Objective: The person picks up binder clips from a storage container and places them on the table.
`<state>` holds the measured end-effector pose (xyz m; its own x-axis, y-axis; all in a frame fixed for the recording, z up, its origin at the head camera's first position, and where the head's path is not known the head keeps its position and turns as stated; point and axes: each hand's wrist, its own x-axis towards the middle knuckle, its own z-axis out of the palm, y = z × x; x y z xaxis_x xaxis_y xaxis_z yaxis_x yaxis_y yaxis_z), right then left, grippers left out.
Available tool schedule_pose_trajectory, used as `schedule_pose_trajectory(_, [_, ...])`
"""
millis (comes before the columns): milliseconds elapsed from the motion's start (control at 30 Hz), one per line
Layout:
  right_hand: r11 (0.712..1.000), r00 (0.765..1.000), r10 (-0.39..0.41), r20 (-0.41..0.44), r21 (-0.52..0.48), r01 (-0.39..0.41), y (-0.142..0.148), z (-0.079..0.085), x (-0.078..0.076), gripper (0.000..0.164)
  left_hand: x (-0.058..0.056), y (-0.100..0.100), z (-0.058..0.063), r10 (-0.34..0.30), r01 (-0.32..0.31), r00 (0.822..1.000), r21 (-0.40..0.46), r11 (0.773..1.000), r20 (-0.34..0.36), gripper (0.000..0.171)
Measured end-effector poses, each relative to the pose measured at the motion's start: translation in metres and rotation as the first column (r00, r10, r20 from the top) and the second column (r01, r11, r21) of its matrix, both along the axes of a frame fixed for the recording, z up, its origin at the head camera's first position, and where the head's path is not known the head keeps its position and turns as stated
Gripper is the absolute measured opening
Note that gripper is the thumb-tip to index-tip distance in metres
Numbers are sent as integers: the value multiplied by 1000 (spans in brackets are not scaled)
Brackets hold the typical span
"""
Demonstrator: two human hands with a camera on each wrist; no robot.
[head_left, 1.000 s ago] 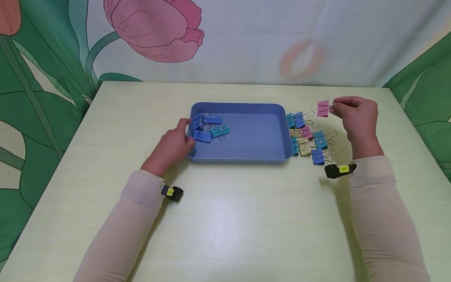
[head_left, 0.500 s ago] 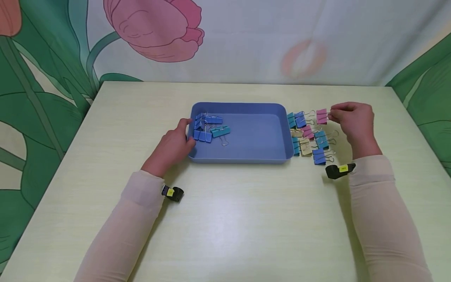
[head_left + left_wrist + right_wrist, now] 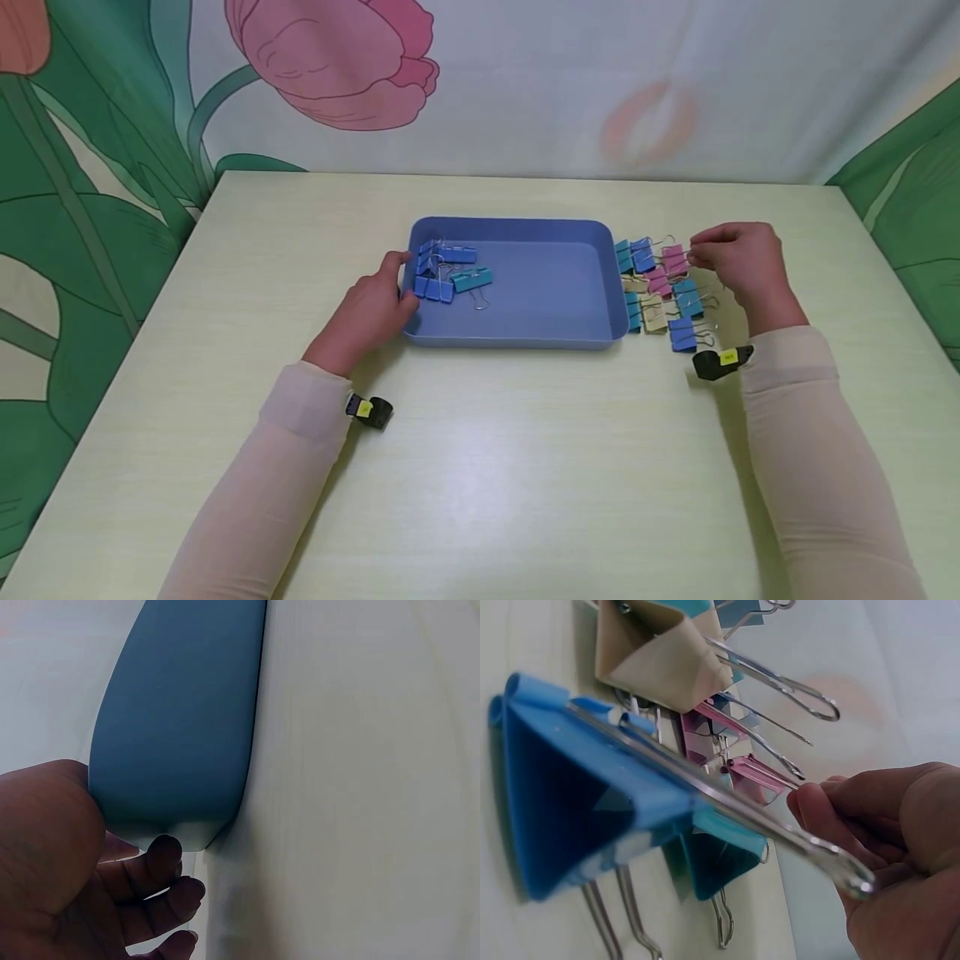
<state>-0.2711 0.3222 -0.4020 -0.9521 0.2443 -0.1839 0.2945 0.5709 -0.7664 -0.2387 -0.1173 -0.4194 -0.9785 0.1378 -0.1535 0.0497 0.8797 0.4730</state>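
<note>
By the right hand [image 3: 744, 265], at right of the head view, the upper pink clip [image 3: 675, 261] is pinched; it is best kept level, neighbouring clips [image 3: 642, 256] unnudged. By the left hand [image 3: 365, 312], the central tray [image 3: 540, 292] is gripped at its left end.

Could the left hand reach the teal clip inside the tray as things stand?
Likely yes: the left hand holds the tray, and nothing covers the teal clip, though blue clips lie between.
</note>
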Motion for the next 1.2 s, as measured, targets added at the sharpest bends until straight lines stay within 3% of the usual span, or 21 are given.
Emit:
schedule_pose_trajectory(400, [998,999,35,33,42,-36,8,-13,-12,39,0,1,0,10,-10,1000,-3,1000,13,57])
schedule_pose_trajectory(467, [998,999,38,35,41,-40,1,-3,-6,38,0,0,0,11,-11,1000,-5,1000,11,57])
schedule_pose_trajectory(700, [998,999,22,43,66,-25,0,-4,-7,35,0,1,0,9,-9,1000,-4,1000,22,57])
schedule_pose_trajectory(933, [995,998,56,33,80,-58,1,-1,-3,40,0,0,0,8,-8,1000,1,1000,22,57])
schedule_pose_trajectory(1200, [973,997,78,-8,218,-74,-3,6,1,42,-1,0,-1,5,-5,1000,-1,1000,12,57])
